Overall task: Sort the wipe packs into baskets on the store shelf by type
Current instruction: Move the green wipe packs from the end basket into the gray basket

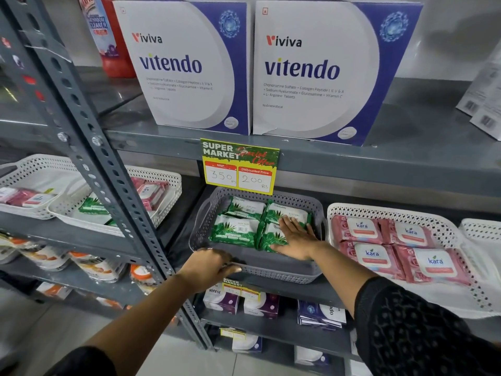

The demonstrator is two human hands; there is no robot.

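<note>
A grey perforated basket (202, 226) sits on the middle shelf and holds several green aloe wipe packs (234, 230). My left hand (210, 263) grips the basket's front left rim. My right hand (296, 236) lies flat, fingers spread, on the front right green pack inside the basket. To the right, a white basket (390, 210) holds several pink Kara wipe packs (374, 256). On the left shelf unit, a white basket (165, 175) holds a mix of green and pink packs, and another white basket (32, 164) holds pink packs.
Two large white and blue Vitendo boxes (189, 63) stand on the shelf above. A yellow price tag (240, 165) hangs over the grey basket. A grey slotted upright (89, 147) separates the shelf units. Small boxes fill the lower shelves (244, 302).
</note>
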